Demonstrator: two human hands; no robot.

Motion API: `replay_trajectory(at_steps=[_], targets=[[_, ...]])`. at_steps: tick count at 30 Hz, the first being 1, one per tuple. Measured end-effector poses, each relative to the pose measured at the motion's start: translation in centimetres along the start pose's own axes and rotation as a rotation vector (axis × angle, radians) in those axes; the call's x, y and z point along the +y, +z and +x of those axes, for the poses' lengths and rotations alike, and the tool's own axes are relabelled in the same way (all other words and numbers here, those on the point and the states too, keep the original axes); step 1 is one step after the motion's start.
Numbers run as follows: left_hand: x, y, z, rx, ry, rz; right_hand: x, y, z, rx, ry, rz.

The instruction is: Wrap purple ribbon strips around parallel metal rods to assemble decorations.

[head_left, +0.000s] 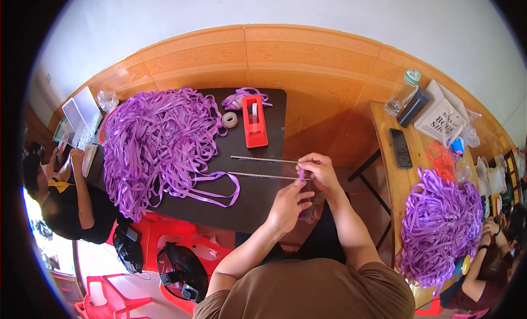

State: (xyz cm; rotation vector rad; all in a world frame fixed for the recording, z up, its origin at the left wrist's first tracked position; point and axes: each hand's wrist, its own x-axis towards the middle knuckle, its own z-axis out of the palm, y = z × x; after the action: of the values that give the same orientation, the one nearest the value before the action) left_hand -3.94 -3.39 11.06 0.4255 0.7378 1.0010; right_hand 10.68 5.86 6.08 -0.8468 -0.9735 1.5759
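Two thin metal rods lie side by side over the dark table, their right ends reaching past its edge to my hands. My right hand is closed in a pinch on a short piece of purple ribbon at those ends. From below, my left hand pinches the same ribbon between thumb and forefinger, its other fingers loosely bent. A large heap of purple ribbon covers the table's left part. One loop of ribbon trails out of the heap toward the lower rod.
On the dark table stand a red tape dispenser and a tape roll. The wooden table at right bears a phone, a bottle and another ribbon heap. People sit at both sides; red chairs stand lower left.
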Motion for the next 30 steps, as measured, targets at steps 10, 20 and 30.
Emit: replay_trajectory(at_steps=[10, 20, 30], targets=[[1.3, -0.2, -4.6, -0.346, 0.232, 0.68, 1.9, -3.3, -1.5, 0.109, -0.032, -0.199], [11.4, -9.7, -5.7, 0.768, 0.954, 1.879, 3.9, -5.0, -4.1, 0.372, -0.437, -1.181], [12.1, -10.9, -3.7, 0.538, 0.919, 2.011, -2.1, 2.6, -6.2, 0.251, -0.712, -0.861]])
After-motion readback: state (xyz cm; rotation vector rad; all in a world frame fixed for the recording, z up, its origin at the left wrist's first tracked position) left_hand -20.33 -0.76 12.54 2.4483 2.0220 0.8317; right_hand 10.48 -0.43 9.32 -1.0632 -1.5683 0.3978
